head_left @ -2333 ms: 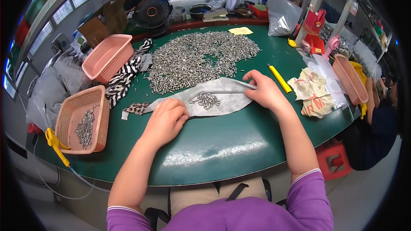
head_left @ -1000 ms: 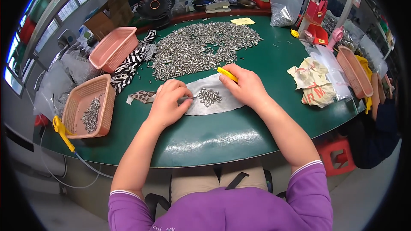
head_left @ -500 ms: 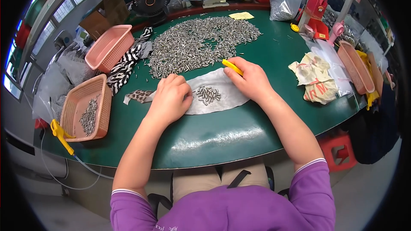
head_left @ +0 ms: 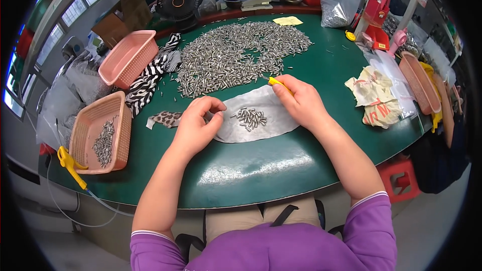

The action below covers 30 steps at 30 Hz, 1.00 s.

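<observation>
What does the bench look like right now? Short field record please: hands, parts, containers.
left hand: fingers pinched at the edge of the grey cloth
right hand: grips a yellow-handled tool
small batch: metal pins lying on the cloth
big pile: metal pins on the green table
near pink basket: some pins inside
far pink basket: looks empty

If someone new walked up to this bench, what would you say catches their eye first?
Probably the big heap of small metal pins spread across the far middle of the green table. Nearer, the right hand grips a yellow-handled tool and the left hand pinches at a grey cloth carrying a small cluster of pins.
</observation>
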{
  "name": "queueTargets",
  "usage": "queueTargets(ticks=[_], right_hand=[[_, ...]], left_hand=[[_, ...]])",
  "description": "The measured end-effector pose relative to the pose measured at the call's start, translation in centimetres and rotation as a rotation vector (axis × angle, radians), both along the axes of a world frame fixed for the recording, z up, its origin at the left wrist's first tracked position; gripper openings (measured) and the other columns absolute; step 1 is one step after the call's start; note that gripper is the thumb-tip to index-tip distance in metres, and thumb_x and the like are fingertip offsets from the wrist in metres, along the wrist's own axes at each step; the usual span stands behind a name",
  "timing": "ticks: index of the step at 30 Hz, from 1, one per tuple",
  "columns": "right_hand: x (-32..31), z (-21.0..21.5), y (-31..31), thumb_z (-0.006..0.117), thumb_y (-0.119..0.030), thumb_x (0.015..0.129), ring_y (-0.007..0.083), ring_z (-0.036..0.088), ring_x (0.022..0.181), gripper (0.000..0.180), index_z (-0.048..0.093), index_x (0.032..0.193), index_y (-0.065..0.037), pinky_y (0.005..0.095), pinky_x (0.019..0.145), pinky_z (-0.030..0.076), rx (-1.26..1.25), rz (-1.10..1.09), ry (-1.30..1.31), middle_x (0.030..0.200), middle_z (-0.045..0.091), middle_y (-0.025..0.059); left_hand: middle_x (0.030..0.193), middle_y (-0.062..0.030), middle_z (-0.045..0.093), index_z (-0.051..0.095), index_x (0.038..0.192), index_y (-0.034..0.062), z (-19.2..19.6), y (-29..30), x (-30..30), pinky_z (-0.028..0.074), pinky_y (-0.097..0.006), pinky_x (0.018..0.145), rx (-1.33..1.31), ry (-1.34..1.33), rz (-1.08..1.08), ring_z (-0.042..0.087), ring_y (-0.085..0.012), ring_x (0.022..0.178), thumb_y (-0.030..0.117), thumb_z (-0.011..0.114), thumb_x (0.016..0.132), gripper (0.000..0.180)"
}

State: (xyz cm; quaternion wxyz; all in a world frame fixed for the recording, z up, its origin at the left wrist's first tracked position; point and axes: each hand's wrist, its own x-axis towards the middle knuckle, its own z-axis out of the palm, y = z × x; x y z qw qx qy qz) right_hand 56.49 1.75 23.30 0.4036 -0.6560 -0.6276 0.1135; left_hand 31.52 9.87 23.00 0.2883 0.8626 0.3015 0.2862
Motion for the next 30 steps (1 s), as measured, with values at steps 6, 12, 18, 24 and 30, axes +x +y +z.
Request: queueTargets(ticks=[6,12,18,24,30], right_hand=[[-0.1,-0.1,-0.1,0.053,-0.037,0.093,0.0325,0.063,0.086,0.031,0.062,0.107,-0.01,0.0394,0.074,0.05,-0.001,0.013,0.02,0.093,0.067,0.0122],[-0.7,0.4,-0.5,0.053,-0.035,0.094,0.0295,0.064,0.089,0.031,0.061,0.112,-0.011,0.037,0.076,0.05,0.052,0.064,0.067,0.098,0.066,0.0111],[-2.0,1.2,-1.2,0.058,-0.014,0.09,0.0281,0.06,0.082,0.025,0.06,0.113,-0.007,0.0354,0.072,0.048,0.249,0.265,0.018,0.089,0.061,0.01],[-3.2,1.8,-1.8,0.057,-0.006,0.087,0.0253,0.06,0.083,0.031,0.06,0.118,-0.008,0.0344,0.074,0.048,0.305,0.402,-0.015,0.09,0.062,0.0093],[-3.4,1.5,-1.7,0.06,-0.007,0.085,0.0257,0.06,0.081,0.032,0.062,0.117,-0.012,0.0358,0.071,0.049,0.36,0.43,-0.025,0.086,0.062,0.0077]], left_hand=[[0.092,0.0005,0.061,0.059,0.096,0.0047,-0.8,0.4,0.3,0.044,-0.022,0.073,-0.577,-0.378,0.009,0.055,-0.0063,0.081,0.009,0.062,0.088,0.009],[0.092,-0.0012,0.061,0.058,0.098,0.0072,-0.4,0.5,-0.2,0.045,-0.021,0.072,-0.841,-0.549,-0.035,0.056,-0.0082,0.082,0.01,0.065,0.088,0.012],[0.093,-0.0018,0.061,0.057,0.098,0.0096,0.1,-0.4,0.3,0.047,-0.022,0.073,-1.07,-0.709,-0.183,0.058,-0.01,0.083,0.013,0.064,0.09,0.011],[0.096,-0.0034,0.064,0.057,0.101,0.0073,-0.4,-0.5,0.7,0.049,-0.023,0.078,-1.127,-0.688,-0.282,0.06,-0.0101,0.086,0.013,0.06,0.092,0.011],[0.096,-0.0029,0.063,0.056,0.1,0.0077,-0.7,-0.7,0.8,0.049,-0.023,0.079,-1.13,-0.689,-0.324,0.06,-0.0098,0.086,0.017,0.061,0.093,0.013]])
